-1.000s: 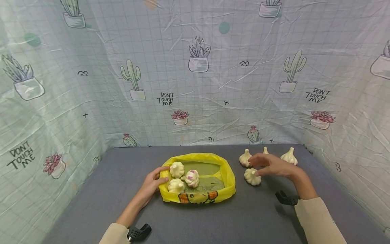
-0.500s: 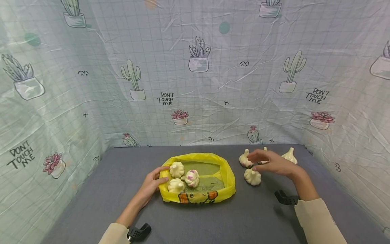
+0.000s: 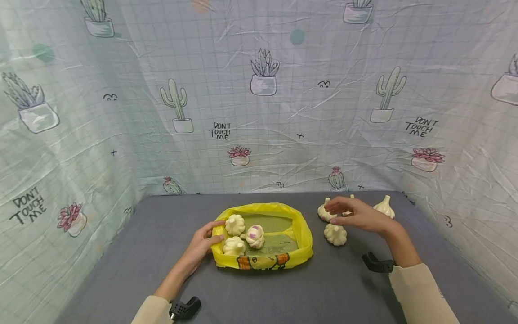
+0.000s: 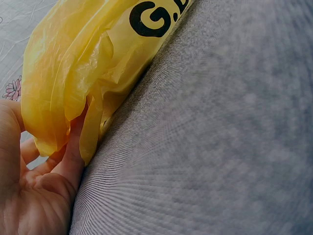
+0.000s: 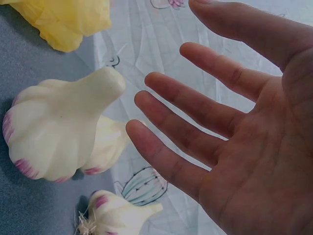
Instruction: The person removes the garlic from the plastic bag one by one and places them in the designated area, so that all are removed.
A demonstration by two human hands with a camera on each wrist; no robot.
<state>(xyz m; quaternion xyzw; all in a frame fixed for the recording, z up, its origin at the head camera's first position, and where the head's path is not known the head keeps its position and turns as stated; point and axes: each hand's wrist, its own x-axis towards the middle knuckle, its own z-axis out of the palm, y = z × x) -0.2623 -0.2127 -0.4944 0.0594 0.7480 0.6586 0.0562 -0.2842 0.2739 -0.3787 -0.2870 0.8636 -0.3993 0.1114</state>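
A yellow plastic bag point(image 3: 301, 225) with its rim rolled outward stands at the middle of the table. Three garlic bulbs point(image 3: 255, 237) lie in its left half, one marked with purple. My left hand point(image 3: 198, 245) holds the bag's left side, thumb and fingers curled about the thin plastic point(image 4: 73, 63) in the left wrist view. With fingers spread and nothing in it, my right hand point(image 3: 362, 215) hovers above several garlic bulbs. The nearest garlic bulb point(image 3: 335, 235) sits just below the thumb; it looms large as a white bulb point(image 5: 54, 129) in the right wrist view.
Behind the right hand stand a garlic bulb point(image 3: 323, 211) to the left, a partly covered one, and another garlic bulb point(image 3: 384, 207) to the right. A cactus-printed sheet point(image 3: 263, 117) walls in the back and sides of the dark grey table point(image 3: 259, 297).
My right hand has lifted slightly and drifted left, its thumb coming away from the front garlic bulb. The left hand and the bag have stayed in place.
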